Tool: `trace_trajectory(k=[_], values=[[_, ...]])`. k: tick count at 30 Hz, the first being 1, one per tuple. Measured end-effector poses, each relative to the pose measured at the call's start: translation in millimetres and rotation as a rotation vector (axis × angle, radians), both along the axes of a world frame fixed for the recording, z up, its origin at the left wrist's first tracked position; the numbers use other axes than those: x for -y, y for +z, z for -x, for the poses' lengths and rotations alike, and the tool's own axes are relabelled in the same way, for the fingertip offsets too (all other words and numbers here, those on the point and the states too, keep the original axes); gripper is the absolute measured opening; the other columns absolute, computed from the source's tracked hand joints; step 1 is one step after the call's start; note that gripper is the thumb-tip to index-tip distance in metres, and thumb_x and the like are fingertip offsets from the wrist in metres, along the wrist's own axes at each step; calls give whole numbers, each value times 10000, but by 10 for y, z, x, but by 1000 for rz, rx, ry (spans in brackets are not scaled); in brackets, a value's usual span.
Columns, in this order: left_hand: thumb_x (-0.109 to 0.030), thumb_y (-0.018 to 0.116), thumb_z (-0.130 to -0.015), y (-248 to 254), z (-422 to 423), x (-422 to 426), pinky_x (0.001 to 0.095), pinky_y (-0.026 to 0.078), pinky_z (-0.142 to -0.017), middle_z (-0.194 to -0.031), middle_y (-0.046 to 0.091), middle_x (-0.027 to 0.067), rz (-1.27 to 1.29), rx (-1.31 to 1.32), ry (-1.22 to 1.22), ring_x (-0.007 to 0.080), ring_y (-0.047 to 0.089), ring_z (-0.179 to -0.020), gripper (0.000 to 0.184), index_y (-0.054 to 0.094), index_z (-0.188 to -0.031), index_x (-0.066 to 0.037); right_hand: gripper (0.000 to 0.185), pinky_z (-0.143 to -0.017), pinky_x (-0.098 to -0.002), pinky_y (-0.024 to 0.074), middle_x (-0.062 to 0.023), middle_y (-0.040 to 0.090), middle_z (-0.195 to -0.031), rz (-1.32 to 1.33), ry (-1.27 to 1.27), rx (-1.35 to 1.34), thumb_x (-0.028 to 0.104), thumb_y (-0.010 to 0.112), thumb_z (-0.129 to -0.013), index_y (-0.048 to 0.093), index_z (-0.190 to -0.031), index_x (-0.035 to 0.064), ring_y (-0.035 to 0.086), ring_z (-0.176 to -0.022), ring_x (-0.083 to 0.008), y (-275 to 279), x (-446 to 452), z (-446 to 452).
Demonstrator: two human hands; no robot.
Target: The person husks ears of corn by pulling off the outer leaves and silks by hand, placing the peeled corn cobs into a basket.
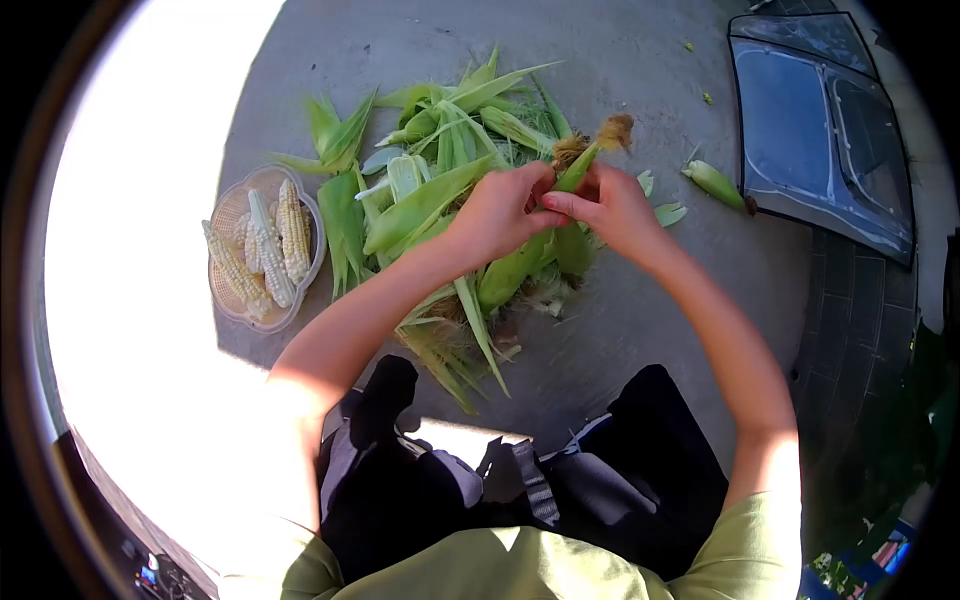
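Both hands meet at the upper end of an ear of corn (pixel 575 178) in its green husk, with brown silk sticking out past the tip. My left hand (pixel 505 212) has its fingers closed on the husk from the left. From the right, my right hand (pixel 615 210) pinches the same ear near the silk, thumb pointing left. The fingertips are partly hidden behind the husk leaves. Under and left of the hands lies a heap of green corn husks (pixel 430 215) with loose silk among them.
A plastic basket (pixel 318 245) holding several peeled corn cobs (pixel 268 245) stands left of the heap, near bright sunlit ground. One unpeeled ear (pixel 715 182) lies on the concrete floor (pixel 640 80) to the right. Beyond it is a dark clear-windowed panel (pixel 800 120).
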State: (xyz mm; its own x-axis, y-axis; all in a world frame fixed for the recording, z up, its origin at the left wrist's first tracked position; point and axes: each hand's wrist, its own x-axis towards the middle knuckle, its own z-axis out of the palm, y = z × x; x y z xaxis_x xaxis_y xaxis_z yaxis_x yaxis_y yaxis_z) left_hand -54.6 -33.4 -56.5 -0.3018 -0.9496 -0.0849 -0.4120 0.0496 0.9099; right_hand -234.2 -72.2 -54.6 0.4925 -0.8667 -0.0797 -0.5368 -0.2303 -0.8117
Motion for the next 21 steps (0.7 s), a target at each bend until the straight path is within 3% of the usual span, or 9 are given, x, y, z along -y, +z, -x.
trace_trajectory(k=[2, 4, 5, 6, 8, 10, 13, 16, 21], values=[[-213, 689, -759, -210, -138, -23, 338, 468, -617, -662, 588, 130, 25, -115, 73, 232, 593, -630, 319, 572, -958, 8, 431, -598, -331, 469, -74, 612, -680, -124, 33, -37, 362, 724, -713, 559, -940, 35, 598, -628, -204, -112, 94, -80], [-166, 634, -803, -273, -248, -65, 330, 436, -577, -670, 572, 146, 18, -402, 138, 165, 554, -602, 210, 556, -848, 23, 438, -616, -335, 478, -62, 613, -718, 83, -107, 34, 322, 742, -703, 563, -985, 38, 591, -640, -186, -25, 46, -205], [-166, 634, -803, -285, -314, -80, 330, 436, -577, -670, 572, 146, 17, -400, 149, 165, 554, -602, 210, 556, -848, 23, 419, -614, -308, 484, -44, 619, -745, 313, -107, 12, 252, 743, -711, 561, -1023, 41, 599, -647, -159, 52, 2, -259], [-154, 605, -824, -255, -372, -102, 316, 430, -572, -674, 573, 143, 6, -315, 125, 149, 536, -594, 188, 555, -846, 26, 419, -614, -308, 484, -44, 619, -745, 305, -101, 12, 252, 743, -711, 561, -1023, 41, 599, -647, -159, 112, -64, -336], [-142, 576, -844, -212, -449, -153, 302, 424, -567, -678, 574, 140, -12, -234, 103, 133, 519, -586, 173, 555, -845, 30, 345, -606, -268, 484, -40, 619, -740, 18, -38, 165, 184, 722, -733, 568, -1006, 40, 599, -643, -134, 163, -167, -468], [-129, 519, -888, -137, -503, -175, 243, 428, -623, -754, 596, 13, -83, -199, 21, 48, 463, -666, 185, 563, -903, 50, 249, -598, -243, 481, -41, 620, -738, 32, -106, 144, 131, 688, -757, 586, -961, 31, 600, -643, -112, 128, -187, -536], [-130, 559, -827, 23, -553, -202, 288, 428, -525, -621, 582, 136, 48, 133, 77, 122, 519, -531, 180, 600, -887, 34, 193, -628, -210, 450, -8, 599, -771, -108, -87, 170, 99, 663, -789, 584, -928, -8, 550, -691, -64, 100, -198, -582], [-134, 573, -795, 41, -565, -213, 274, 457, -542, -615, 598, 132, 52, -89, 132, 121, 570, -554, 192, 608, -872, 38, 169, -641, -204, 444, 1, 588, -772, -78, 20, 121, 97, 653, -795, 586, -907, -11, 539, -707, -49, 102, -165, -577], [-151, 610, -756, 45, -595, -176, 265, 475, -567, -629, 616, 128, -17, -102, 129, 120, 606, -584, 204, 623, -836, 36, 139, -614, -203, 423, 11, 559, -745, -60, 34, 210, 76, 626, -795, 574, -894, -6, 507, -684, -43, 51, -164, -594]])
